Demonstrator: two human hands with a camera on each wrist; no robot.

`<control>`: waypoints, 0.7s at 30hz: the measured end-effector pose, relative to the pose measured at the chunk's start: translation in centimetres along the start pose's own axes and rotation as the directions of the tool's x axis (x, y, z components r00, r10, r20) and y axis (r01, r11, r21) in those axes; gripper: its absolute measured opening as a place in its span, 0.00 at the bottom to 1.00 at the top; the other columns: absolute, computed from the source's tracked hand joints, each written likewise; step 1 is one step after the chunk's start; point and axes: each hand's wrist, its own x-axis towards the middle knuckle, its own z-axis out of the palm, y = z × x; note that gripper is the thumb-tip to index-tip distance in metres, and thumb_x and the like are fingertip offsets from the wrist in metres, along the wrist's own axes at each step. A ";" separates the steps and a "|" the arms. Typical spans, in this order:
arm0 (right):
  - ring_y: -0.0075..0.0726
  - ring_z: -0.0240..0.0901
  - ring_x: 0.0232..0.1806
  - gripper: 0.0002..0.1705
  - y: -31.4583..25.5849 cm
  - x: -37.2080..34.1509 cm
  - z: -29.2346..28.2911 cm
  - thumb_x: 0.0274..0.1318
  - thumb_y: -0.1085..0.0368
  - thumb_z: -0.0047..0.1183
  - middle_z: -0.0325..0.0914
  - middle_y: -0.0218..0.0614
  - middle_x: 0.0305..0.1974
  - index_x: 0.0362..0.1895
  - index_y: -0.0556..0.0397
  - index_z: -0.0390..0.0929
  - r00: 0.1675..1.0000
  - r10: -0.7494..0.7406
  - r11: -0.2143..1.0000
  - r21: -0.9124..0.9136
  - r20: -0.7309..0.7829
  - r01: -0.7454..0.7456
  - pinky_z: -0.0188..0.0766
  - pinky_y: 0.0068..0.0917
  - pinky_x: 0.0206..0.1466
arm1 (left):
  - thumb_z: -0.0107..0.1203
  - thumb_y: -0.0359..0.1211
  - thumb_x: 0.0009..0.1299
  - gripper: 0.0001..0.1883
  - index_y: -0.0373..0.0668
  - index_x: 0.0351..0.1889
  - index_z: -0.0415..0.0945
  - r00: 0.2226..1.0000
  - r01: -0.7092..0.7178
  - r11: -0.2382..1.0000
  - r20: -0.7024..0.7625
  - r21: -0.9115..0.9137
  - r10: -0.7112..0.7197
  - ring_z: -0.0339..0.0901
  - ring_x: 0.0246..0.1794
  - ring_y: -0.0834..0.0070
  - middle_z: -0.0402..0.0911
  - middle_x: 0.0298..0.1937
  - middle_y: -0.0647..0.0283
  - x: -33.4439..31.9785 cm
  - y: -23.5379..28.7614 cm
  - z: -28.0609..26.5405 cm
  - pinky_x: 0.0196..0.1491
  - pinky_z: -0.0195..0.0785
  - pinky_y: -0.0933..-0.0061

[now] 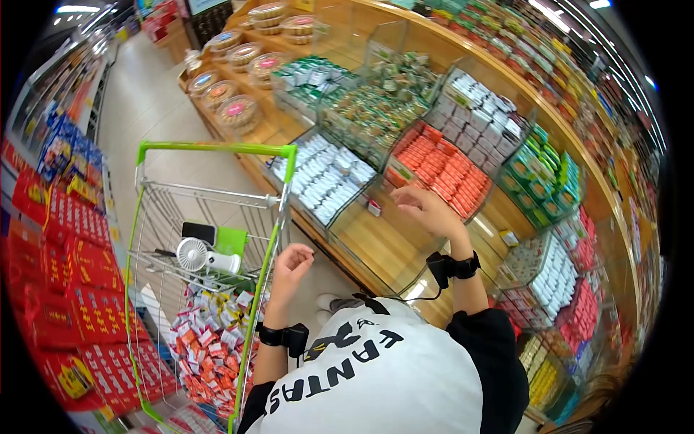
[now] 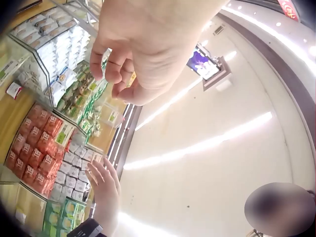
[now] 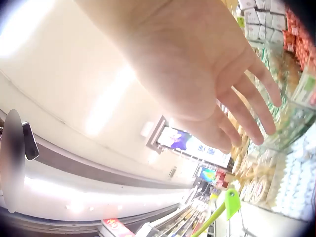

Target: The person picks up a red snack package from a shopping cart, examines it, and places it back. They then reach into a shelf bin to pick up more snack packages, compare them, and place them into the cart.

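My right hand hovers over the wooden display, close to the bin of orange-red packets. Its relaxed fingers hold nothing, and the right wrist view shows the palm and spread fingers. Just left of it in the head view is a bin of white packets. My left hand is beside the shopping cart's green-edged side, loosely curled around nothing. In the cart lies a heap of red, white and yellow packets, under a white handheld fan and a dark phone-like object.
Clear dividers split the display into bins, including green packets on the right. Round plastic tubs stand at the back left. Stacked red boxes line the other side beyond the cart. An aisle floor stretches away at the upper left.
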 end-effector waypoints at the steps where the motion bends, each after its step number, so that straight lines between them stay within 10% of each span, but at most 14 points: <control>1: 0.33 0.70 0.39 0.14 0.4 -0.5 -0.9 0.50 0.67 0.45 0.73 0.39 0.36 0.43 0.57 0.68 0.997 0.064 0.998 -0.017 -0.031 -0.064 0.65 0.27 0.43 | 0.49 0.23 0.57 0.07 0.39 0.35 0.69 1.000 -0.007 1.000 0.031 -0.001 0.007 0.64 0.27 0.88 0.69 0.27 0.71 0.5 -0.2 0.4 0.30 0.55 0.89; 14: 0.41 0.72 0.33 0.15 6.2 -1.2 -9.0 0.46 0.61 0.49 0.75 0.41 0.30 0.39 0.53 0.71 0.860 0.125 0.835 -0.415 -0.496 -0.361 0.67 0.31 0.37 | 0.46 0.21 0.57 0.07 0.38 0.33 0.69 0.978 0.047 0.999 0.206 -0.008 -0.044 0.64 0.26 0.89 0.68 0.27 0.72 4.5 -1.3 4.5 0.30 0.55 0.89; 21: 0.44 0.72 0.33 0.15 14.5 2.6 -11.4 0.43 0.61 0.50 0.75 0.42 0.28 0.37 0.53 0.73 0.711 0.140 0.868 -0.260 -0.689 -0.423 0.67 0.33 0.35 | 0.46 0.21 0.57 0.06 0.37 0.33 0.68 0.975 0.031 0.999 0.217 0.037 -0.039 0.64 0.27 0.89 0.68 0.27 0.72 6.6 -1.8 5.4 0.31 0.56 0.89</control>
